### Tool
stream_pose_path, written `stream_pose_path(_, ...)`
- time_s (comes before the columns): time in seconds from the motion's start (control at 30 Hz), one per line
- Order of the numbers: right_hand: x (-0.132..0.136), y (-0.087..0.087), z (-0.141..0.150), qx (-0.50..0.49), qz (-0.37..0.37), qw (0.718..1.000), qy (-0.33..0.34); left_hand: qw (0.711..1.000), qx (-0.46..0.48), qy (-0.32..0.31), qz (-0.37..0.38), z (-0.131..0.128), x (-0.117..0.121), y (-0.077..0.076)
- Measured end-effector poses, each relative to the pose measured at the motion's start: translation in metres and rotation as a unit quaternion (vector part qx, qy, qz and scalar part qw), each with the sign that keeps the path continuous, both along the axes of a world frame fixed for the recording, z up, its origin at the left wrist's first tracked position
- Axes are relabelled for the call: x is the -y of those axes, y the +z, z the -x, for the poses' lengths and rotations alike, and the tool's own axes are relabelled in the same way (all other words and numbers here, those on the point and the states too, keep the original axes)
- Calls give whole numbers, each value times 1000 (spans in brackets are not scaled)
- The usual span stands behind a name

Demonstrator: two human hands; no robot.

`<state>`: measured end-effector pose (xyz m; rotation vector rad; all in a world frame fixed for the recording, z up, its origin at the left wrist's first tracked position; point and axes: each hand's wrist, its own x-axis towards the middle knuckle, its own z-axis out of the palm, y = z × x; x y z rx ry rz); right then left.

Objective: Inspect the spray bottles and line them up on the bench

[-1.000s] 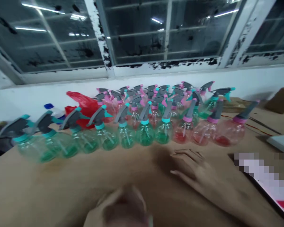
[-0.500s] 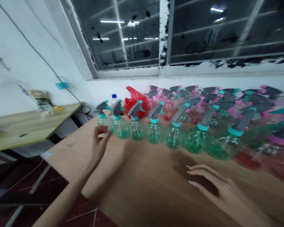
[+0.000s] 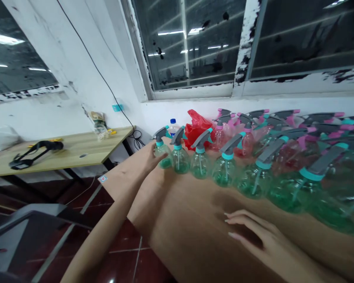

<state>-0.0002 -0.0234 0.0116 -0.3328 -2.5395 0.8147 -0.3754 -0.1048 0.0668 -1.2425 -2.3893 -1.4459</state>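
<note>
Left hand (image 3: 152, 159): has moved higher against the end bottle (image 3: 163, 148); half a second ago it sits lower, at the bottle's left edge. It is bent around the left side, thumb crossing the front; the other fingers are mostly hidden, so I cannot tell whether they press.
End bottle: stands upright at the far left of the front row, with a little green liquid low in its clear round body.
Handling: probably light, the walls thin plastic and smooth enough to slip; the sprayer likely makes it top-heavy. Best held around the body or just under the teal collar (image 3: 159, 143), clear of the trigger.
Right hand (image 3: 273, 241): fingers loosely spread, thumb apart, nothing held; it is over the desk (image 3: 183, 220), nearest the green bottles at the right of the row.
Next bottle (image 3: 181, 161): just right of the end bottle, upright, also green below.
Behind the row: a red bag (image 3: 196, 127), a blue-capped bottle (image 3: 173, 129) and a crowd of sprayers, many with pink parts.
Side desk (image 3: 88, 151): farther left; the view has swung that way, so a black strap (image 3: 37, 151) on it now shows.
</note>
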Motion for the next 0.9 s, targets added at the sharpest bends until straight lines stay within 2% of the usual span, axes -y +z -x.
stream_pose_path(0.2,-3,-1,-3,18,9,1000,12,1000,13,-2,21,5,16,-4)
stream_pose_path(0.3,-5,-3,-3,21,7,1000,17,999,4,7,33,2,39,-2)
stream_pose_path(0.4,-5,-1,0,20,8,1000,21,998,-7,7,54,-14,65,2)
stream_pose_path(0.53,-3,4,7,24,11,999,27,996,-17,-1,90,-55,89,2)
stream_pose_path(0.63,-1,5,13,28,8,999,21,993,-21,-24,110,-95,93,-1)
stream_pose_path(0.77,-4,2,20,36,19,999,2,987,-61,-65,136,-150,81,-1)
stream_pose_path(0.9,-8,2,20,30,39,999,-21,976,-100,-134,141,-199,56,5)
